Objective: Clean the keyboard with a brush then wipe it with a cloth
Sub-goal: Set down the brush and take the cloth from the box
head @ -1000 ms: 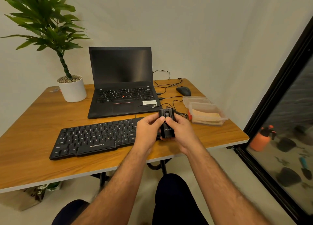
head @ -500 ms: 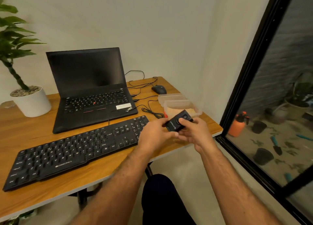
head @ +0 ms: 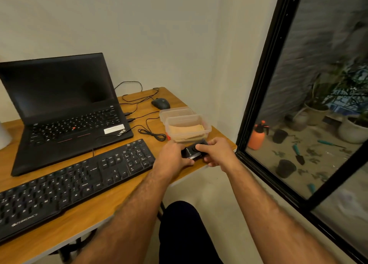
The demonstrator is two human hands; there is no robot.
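A black external keyboard (head: 75, 180) lies on the wooden desk (head: 95, 222), running from the lower left towards the middle. Right of it, near the desk's right corner, both hands hold a small black device (head: 192, 152) with a round button. My left hand (head: 173, 158) grips its left end. My right hand (head: 216, 151) grips its right end, thumb on top. Just behind the device stands a clear plastic box (head: 188, 128) holding a folded tan cloth (head: 187, 131). No brush is visible.
An open black laptop (head: 65, 112) sits behind the keyboard. A black mouse (head: 161, 103) and loose cables (head: 151, 133) lie at the back right. A second clear container (head: 175, 112) stands behind the box. A black-framed glass door (head: 264, 88) is close on the right.
The view has swung right, so the plant has left the frame. Both hands have carried the black device right and lowered it towards the desk corner in front of the plastic box.
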